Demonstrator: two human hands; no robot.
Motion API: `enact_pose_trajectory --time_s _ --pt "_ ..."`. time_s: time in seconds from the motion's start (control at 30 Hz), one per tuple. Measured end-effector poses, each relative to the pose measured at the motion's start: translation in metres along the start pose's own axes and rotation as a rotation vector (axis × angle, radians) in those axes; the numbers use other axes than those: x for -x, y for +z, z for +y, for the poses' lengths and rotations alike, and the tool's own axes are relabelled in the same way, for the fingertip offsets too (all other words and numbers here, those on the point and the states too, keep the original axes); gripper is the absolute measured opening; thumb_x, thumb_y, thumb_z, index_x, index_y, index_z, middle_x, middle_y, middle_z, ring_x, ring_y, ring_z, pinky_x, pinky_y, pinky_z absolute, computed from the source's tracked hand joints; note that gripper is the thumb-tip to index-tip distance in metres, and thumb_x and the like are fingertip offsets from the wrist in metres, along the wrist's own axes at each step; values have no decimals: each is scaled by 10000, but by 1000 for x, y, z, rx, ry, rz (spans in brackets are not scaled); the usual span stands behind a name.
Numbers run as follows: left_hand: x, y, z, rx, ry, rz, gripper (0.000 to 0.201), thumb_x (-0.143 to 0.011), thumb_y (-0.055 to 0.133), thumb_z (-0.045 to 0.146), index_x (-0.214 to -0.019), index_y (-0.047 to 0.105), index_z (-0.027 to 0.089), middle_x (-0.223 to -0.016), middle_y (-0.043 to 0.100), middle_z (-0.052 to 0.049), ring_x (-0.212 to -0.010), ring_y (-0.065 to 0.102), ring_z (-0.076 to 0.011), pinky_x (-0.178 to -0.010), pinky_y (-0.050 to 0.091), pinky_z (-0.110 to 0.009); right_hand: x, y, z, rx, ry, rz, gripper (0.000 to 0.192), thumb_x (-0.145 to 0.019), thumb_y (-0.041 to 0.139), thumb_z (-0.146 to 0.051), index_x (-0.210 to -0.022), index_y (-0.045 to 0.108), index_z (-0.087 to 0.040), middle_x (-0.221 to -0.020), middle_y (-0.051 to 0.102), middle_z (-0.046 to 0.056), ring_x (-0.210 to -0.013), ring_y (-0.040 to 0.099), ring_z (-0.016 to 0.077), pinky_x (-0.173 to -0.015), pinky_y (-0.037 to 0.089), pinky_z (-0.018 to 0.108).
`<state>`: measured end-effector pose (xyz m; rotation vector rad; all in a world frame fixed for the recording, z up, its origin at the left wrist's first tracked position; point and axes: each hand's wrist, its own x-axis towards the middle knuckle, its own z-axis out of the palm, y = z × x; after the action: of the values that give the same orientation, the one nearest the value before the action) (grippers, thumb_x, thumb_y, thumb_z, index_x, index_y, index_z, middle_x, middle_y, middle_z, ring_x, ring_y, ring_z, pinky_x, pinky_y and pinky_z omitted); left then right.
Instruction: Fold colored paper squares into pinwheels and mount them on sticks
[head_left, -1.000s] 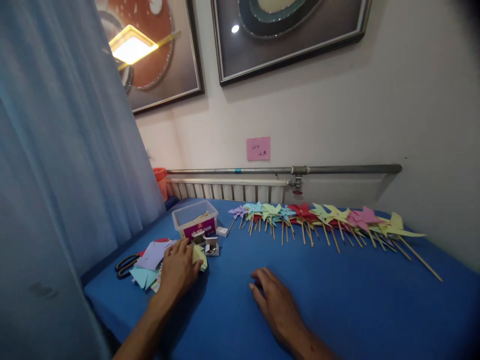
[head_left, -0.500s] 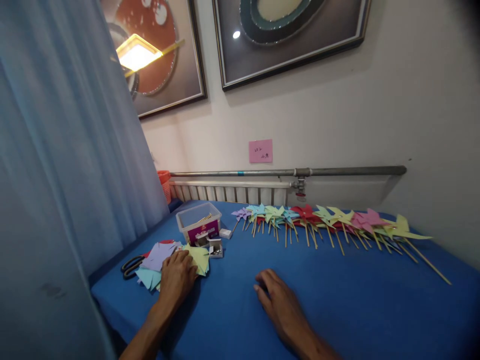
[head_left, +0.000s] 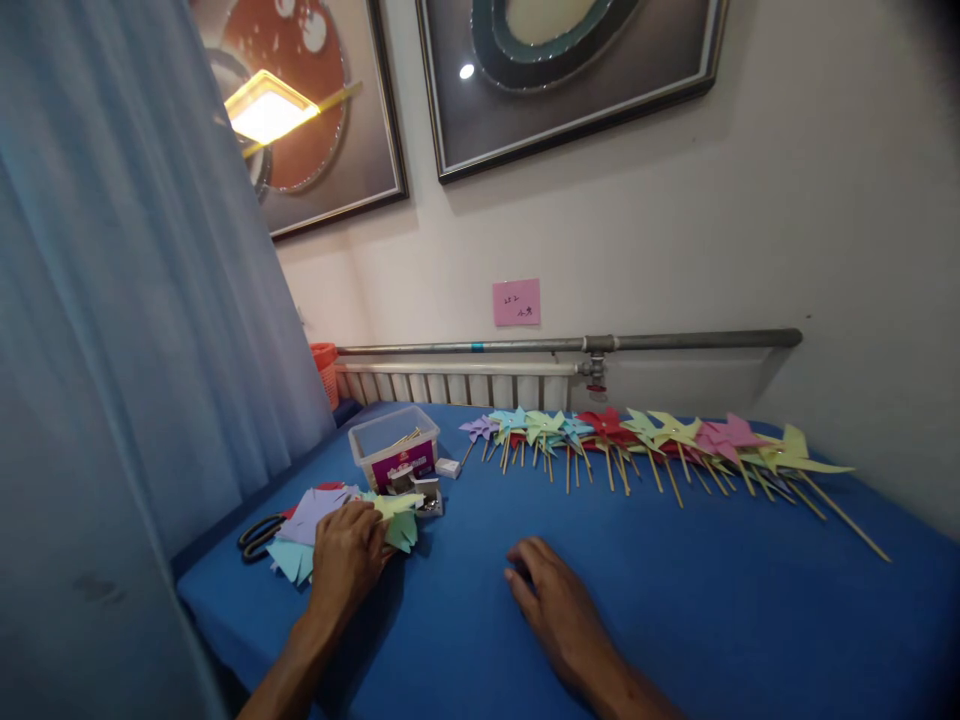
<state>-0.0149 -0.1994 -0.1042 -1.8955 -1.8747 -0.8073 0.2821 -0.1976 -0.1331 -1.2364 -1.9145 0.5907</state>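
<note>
Blue tabletop (head_left: 465, 610), curled left hand (head_left: 347, 552), pinched slit paper (head_left: 399, 504)

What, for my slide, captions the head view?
Left fingers hold pale yellow paper, left of a row of multicoloured paper pinwheels.

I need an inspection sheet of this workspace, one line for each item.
Surface: blue-covered table.
Job's things: cut paper sheets in a pile at left; pinwheels lying in a row at right.
Clutter: black-handled scissors, plastic tub holding sticks, small boxes.
Hands: left hand touches yellow sheet, grip partly hidden; right hand loosely curled, nothing seen in it.
Cables: nothing seen.
Surroundings: blue curtain, framed pictures, pipe, pink note on wall.
</note>
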Motion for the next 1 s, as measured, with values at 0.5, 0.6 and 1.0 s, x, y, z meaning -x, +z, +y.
enact_pose_trajectory --time_s 0.5,0.6,1.0 --pt "-52 44 150 1602 -625 -653 467 -546 862 508 -675 594 148 -598 620 -14 -515 540 -118 -488 393 -235 -23 -33 2 -1201 250 33 545 -838 644 -661 -1139 702 -210 -1038 787 113 -1025 724 313 -884 555 453" --pt "-54 62 165 1577 -571 -708 469 -563 856 515 -655 587 142 -571 604 -14 -495 521 -109 -476 354 -229 -24 -37 6 -1229 324 103 520 -767 764 -579 -1105 713 -186 -990 798 109 -1000 736 324 -853 574 444" --pt "-41 79 157 1713 -554 -795 471 -717 747 587 -695 605 139 -599 610 -32 -511 516 -126 -559 360 -266 -24 -25 20 -1149 490 237 390 -704 829 -400 -992 716 -162 -911 809 101 -907 764 308 -734 616 397"
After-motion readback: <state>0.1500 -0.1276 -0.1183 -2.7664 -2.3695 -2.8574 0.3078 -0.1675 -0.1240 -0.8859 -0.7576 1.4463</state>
